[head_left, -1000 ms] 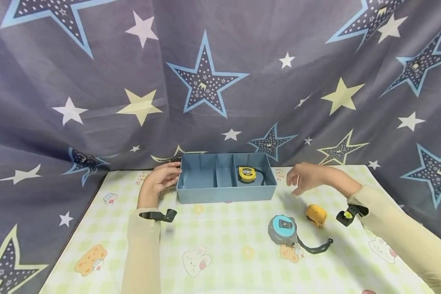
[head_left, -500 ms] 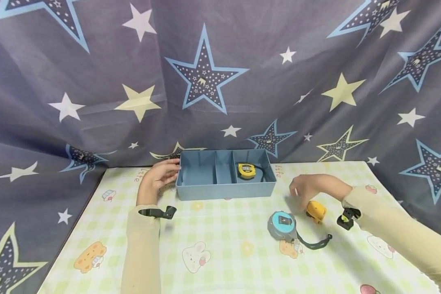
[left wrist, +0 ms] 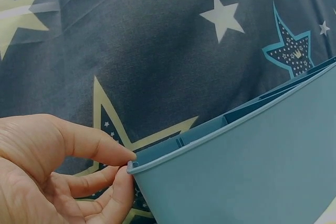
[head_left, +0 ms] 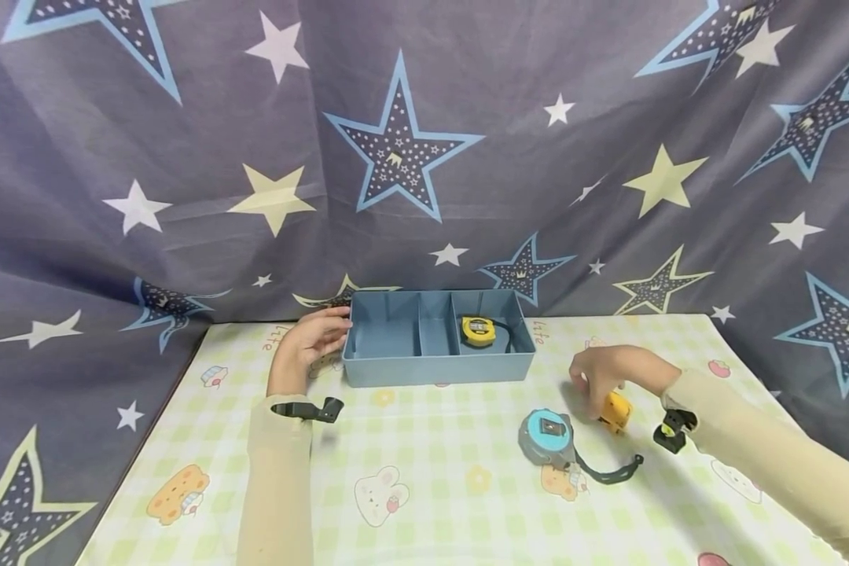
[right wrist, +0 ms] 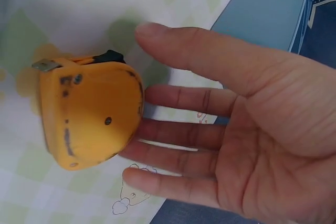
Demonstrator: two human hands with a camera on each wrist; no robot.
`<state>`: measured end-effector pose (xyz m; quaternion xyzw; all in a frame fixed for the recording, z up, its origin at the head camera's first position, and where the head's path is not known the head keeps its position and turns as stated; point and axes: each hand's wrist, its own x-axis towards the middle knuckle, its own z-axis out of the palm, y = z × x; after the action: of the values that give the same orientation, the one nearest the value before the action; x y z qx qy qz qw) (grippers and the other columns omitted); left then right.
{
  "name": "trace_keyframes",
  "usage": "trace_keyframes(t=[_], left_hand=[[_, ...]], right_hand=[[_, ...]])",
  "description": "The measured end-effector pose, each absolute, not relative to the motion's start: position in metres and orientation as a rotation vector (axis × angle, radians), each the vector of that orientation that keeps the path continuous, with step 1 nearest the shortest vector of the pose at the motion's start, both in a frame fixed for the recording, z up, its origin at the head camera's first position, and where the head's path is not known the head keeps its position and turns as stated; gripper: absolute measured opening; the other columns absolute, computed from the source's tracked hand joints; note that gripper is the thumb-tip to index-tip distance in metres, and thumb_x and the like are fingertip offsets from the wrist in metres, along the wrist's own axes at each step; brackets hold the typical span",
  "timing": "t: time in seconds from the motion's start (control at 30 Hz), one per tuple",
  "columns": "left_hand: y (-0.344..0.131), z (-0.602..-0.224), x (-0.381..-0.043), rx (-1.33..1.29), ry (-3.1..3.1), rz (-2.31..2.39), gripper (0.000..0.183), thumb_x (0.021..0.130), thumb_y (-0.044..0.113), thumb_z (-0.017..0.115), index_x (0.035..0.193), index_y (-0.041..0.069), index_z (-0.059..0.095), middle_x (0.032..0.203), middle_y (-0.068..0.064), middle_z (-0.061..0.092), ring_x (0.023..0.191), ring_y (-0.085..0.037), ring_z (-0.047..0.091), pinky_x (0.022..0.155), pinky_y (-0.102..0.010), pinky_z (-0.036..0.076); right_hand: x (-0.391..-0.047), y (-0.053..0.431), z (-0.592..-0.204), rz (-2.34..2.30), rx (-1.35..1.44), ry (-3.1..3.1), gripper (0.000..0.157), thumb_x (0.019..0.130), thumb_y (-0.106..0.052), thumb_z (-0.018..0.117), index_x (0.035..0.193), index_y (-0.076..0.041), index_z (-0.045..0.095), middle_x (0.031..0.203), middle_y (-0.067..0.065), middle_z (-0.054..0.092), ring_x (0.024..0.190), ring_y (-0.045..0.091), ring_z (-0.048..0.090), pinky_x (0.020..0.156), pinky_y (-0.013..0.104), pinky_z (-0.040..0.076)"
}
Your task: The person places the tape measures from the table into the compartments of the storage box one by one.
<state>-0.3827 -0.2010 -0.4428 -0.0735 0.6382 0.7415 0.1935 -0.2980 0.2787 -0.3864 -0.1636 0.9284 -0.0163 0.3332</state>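
At the left end of a blue divided storage box, my left hand pinches the rim. The left wrist view shows the thumb and a fingertip meeting at the box's corner, the other fingers bent beneath. My right hand reaches down beside an orange tape measure on the tablecloth. In the right wrist view the fingers are nearly straight, their tips right at the rounded side of the tape measure; the thumb stands apart. A yellow tape measure with a dark strap lies in the box's right compartment.
A larger grey and turquoise tape measure lies left of the orange one, its black wrist strap trailing right. The checked tablecloth covers the table. A star-patterned curtain hangs right behind the box.
My right hand has come down and toward me, from above the table beside the box to the orange tape measure. The left hand stays at the box's left end.
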Motion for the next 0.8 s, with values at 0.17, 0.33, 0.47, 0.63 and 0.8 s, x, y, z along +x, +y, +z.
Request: trace_keyframes(t=[0.17,0.33,0.47,0.63,0.8], left_hand=[[-0.2011,-0.4428,-0.3826,-0.200,1.798,2.078,0.063,0.098,-0.001,0.059,0.157,0.003,0.036,0.106,0.004,0.061,0.079,-0.005,0.064,0.072,-0.016,0.055],[-0.2001,-0.4426,-0.3829,-0.211,1.808,2.078,0.063,0.098,-0.001,0.059,0.157,0.002,0.036,0.098,0.006,0.062,0.076,-0.005,0.063,0.071,-0.016,0.055],[-0.1977,-0.4433,-0.3841,-0.223,1.835,2.060,0.064,0.098,-0.001,0.059,0.157,0.003,0.035,0.103,0.003,0.060,0.074,-0.005,0.062,0.071,-0.015,0.055],[-0.1978,-0.4426,-0.3822,-0.209,1.867,2.051,0.061,0.097,0.001,0.061,0.155,0.004,0.041,0.111,0.001,0.058,0.078,-0.005,0.062,0.072,-0.015,0.054],[-0.2005,-0.4413,-0.3794,-0.169,1.842,2.085,0.056,0.094,0.001,0.065,0.148,0.004,0.050,0.111,0.000,0.061,0.080,-0.006,0.064,0.072,-0.015,0.055]], right_hand=[[-0.2942,0.2800,-0.3861,-0.024,-0.347,2.427,0.031,0.071,-0.014,0.088,0.089,-0.010,0.063,0.092,0.001,0.058,0.078,0.020,0.061,0.068,0.046,0.061],[-0.2941,0.2834,-0.3924,-0.008,-0.339,2.440,0.032,0.070,-0.015,0.090,0.085,-0.012,0.062,0.088,0.001,0.058,0.074,0.020,0.064,0.066,0.045,0.062],[-0.2936,0.2850,-0.3955,-0.013,-0.348,2.454,0.034,0.069,-0.014,0.091,0.082,-0.012,0.060,0.087,0.000,0.058,0.070,0.016,0.062,0.063,0.043,0.062],[-0.2945,0.2830,-0.3947,-0.080,-0.383,2.466,0.030,0.069,-0.008,0.086,0.079,-0.011,0.058,0.082,0.001,0.058,0.069,0.015,0.061,0.059,0.041,0.061],[-0.2986,0.2799,-0.3952,-0.182,-0.434,2.497,0.030,0.070,-0.009,0.084,0.081,-0.010,0.056,0.082,0.001,0.054,0.069,0.014,0.056,0.058,0.037,0.058]])
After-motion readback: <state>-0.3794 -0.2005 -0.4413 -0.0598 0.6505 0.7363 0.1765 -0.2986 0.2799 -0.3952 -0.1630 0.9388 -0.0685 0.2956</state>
